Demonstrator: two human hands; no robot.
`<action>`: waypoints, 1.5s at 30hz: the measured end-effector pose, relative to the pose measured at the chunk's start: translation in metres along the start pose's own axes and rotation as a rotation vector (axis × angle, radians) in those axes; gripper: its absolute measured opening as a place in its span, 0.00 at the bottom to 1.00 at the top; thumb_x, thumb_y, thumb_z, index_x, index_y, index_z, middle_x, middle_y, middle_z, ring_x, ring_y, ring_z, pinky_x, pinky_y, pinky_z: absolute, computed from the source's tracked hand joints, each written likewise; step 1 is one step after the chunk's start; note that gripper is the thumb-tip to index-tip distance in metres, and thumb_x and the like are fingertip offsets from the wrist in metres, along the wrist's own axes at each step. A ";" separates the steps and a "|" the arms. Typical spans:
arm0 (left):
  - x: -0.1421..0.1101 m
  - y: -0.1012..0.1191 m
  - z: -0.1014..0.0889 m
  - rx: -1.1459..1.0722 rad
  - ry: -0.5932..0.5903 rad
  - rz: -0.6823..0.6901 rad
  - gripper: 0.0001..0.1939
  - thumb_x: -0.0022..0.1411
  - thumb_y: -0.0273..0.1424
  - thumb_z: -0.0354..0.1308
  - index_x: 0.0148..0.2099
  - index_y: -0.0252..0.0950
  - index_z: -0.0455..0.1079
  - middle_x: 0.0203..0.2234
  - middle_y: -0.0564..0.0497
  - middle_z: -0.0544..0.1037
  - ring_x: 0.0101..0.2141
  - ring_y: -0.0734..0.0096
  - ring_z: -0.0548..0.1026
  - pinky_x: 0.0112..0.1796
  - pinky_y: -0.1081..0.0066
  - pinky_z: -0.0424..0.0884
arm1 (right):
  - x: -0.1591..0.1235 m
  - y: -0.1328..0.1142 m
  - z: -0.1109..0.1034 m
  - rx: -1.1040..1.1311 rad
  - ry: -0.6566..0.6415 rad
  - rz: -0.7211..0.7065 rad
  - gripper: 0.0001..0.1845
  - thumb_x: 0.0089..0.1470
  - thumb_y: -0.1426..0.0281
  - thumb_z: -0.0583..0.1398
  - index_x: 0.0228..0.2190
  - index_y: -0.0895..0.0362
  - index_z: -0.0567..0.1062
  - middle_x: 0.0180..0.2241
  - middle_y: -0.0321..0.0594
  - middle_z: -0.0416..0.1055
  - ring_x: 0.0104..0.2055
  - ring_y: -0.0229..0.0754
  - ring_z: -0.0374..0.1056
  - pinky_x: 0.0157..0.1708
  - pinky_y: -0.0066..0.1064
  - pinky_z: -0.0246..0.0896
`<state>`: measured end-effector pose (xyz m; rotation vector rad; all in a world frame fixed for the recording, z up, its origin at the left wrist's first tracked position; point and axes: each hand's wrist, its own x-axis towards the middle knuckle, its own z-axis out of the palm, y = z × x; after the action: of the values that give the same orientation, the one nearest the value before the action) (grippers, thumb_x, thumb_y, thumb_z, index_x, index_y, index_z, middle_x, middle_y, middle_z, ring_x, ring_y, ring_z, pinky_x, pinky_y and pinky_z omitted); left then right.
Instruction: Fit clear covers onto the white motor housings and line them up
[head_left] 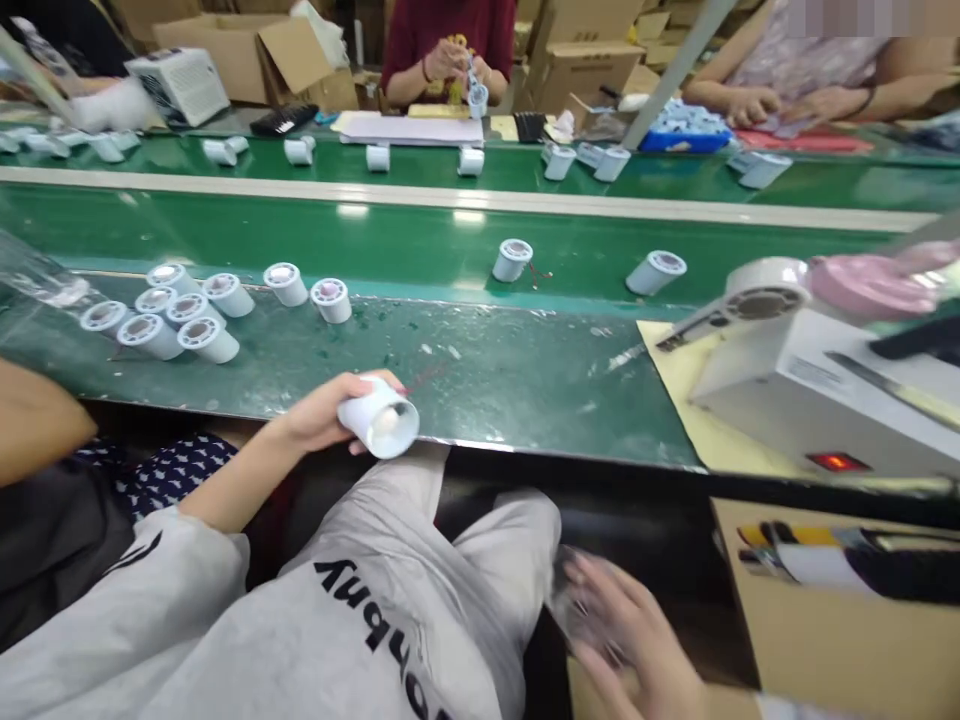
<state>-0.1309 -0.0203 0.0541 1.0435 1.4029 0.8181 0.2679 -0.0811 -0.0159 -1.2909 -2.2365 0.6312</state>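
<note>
My left hand (330,410) is wrapped round a white plastic cylindrical housing (375,418) just over the table's front edge. The housing lies tilted, its wide open end towards me and a pale round part inside. Thin red wires (424,378) trail beyond it over the tabletop. Low on the right, beside my knee, is my right hand (622,610), blurred. Its fingers are at a clear, crinkled plastic bag or wrap (581,605); whether they grip it, and what is inside, I cannot make out.
Several similar white housings (150,335) stand at the left of the green table (510,370). Two more housings (513,260) sit on the green conveyor (420,230). At right is a grey machine (817,390) with a lit red switch; below it, tools (817,560). Co-workers sit opposite and at left.
</note>
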 end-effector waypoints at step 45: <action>0.041 -0.028 0.126 0.041 -0.838 0.446 0.38 0.55 0.35 0.74 0.67 0.46 0.69 0.66 0.42 0.70 0.63 0.53 0.71 0.59 0.60 0.72 | 0.016 -0.031 0.014 0.776 0.171 0.246 0.22 0.53 0.63 0.73 0.49 0.49 0.76 0.55 0.44 0.77 0.57 0.49 0.75 0.52 0.38 0.77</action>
<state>-0.0086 -0.0036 -0.0004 1.5254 0.4815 0.5446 0.2322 -0.0833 -0.0051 -1.1396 -1.4528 1.2637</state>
